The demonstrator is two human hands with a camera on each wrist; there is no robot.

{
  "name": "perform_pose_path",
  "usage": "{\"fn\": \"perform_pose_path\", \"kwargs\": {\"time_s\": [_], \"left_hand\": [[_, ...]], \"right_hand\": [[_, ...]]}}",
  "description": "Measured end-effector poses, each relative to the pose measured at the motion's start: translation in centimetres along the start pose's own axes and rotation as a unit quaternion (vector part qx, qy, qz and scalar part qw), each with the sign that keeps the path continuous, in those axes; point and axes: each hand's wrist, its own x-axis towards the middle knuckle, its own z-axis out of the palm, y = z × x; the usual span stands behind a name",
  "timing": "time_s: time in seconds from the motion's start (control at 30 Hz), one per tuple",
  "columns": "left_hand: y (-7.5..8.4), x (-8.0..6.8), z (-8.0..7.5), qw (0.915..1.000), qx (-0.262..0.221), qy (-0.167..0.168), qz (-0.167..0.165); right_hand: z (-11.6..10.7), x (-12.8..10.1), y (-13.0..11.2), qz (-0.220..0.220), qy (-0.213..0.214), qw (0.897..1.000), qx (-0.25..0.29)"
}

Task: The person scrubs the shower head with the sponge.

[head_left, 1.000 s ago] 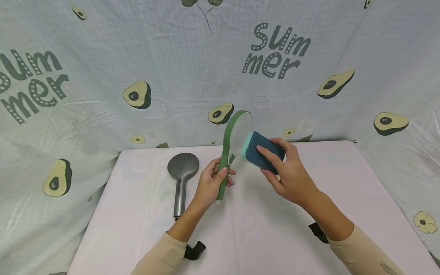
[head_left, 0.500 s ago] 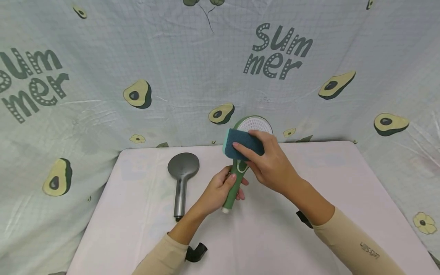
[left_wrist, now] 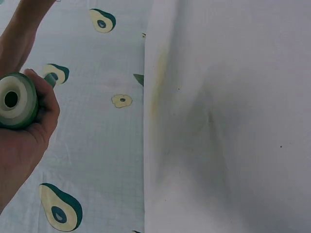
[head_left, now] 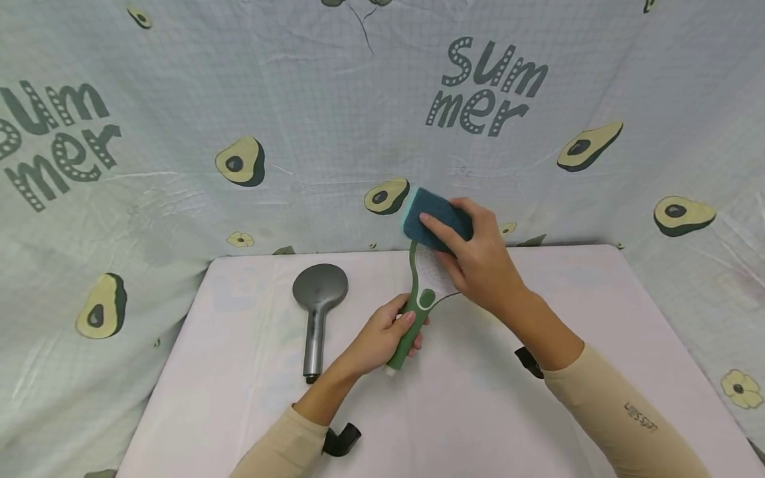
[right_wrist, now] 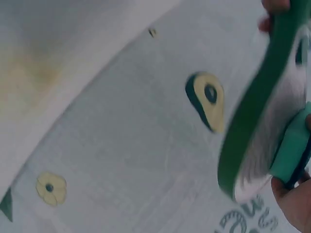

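here, nothing on the white-covered table (head_left: 478,411) is a container, so the account starts with what the hands carry: a green plastic hand shower head with a white perforated spray face (head_left: 425,275) is held up above the middle of the table, its handle slanting down toward the person and its round head raised toward the backdrop. the left hand (head_left: 382,335) has its fingers and thumb curled round the lower part of the green handle; in the left wrist view the same hand (left_wrist: 26,136) wraps the handle's ringed white end, which faces the camera. the right hand (head_left: 478,255) pinches a dark blue scouring sponge with a pale turquoise foam layer (head_left: 435,216) between thumb and fingers and presses it against the upper part of the spray face; the right wrist view shows the turquoise edge of that sponge (right_wrist: 291,150) flat on the white face, inside the green rim. the right forearm crosses over the table from the right, in a beige sleeve, and hides the right side of the shower head. to the left, well apart from both hands, a dark grey metallic hand shower head (head_left: 317,312) lies flat on the table. behind hangs a pale grid-patterned cloth printed with avocados and the word summer (head_left: 179,133).
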Motion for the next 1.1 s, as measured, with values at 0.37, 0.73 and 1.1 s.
{"fn": "perform_pose_path", "kwargs": {"time_s": [0.37,0.73,1.1], "left_hand": [[-0.2,0.0,-1.0,0.9978,0.011,0.037,0.054],[-0.1,0.0,-0.8,0.9997,-0.008,-0.001,0.025],[-0.5,-0.3,-0.4,0.9993,-0.001,0.026,0.029]], "right_hand": [[1.9,-3.5,-4.4,-0.058,-0.066,0.996,0.021],[-1.3,0.7,-0.6,-0.041,-0.024,0.995,-0.087],[-0.6,-0.6,-0.7,-0.031,-0.02,0.998,-0.052]]}}
